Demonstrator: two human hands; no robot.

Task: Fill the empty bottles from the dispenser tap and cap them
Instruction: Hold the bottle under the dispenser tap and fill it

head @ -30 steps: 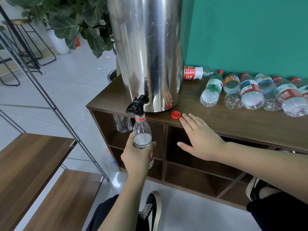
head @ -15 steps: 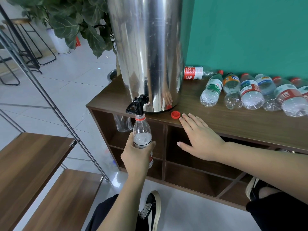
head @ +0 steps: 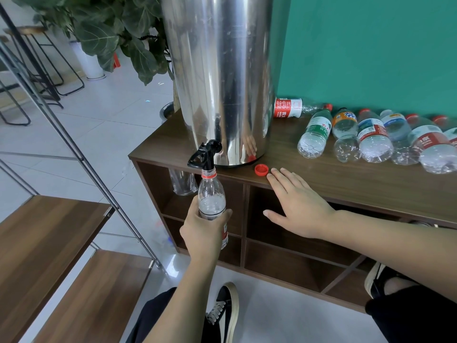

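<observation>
Since the earlier frames almost nothing has moved: both hands keep their positions, and any rise in the water level is too slight to confirm.

Head view: the left hand [head: 204, 232] grips the lower body of the clear plastic bottle [head: 212, 199], fingers and thumb curled round it, holding it upright with its mouth directly under the black tap [head: 205, 154] of the stainless steel dispenser [head: 220, 78]. Water stands near the bottle's shoulder. The right hand [head: 300, 206] rests flat on the front edge of the wooden cabinet top [head: 346, 179], fingers straight, holding nothing. The red cap [head: 261, 169] lies just beyond its fingertips. More bottles [head: 371, 139] lie on their sides further right.

Step in hand: filling. Judged nearly complete. The next move calls for closing the tap, lowering the bottle clear, then picking up the cap and threading it on squarely.
</observation>
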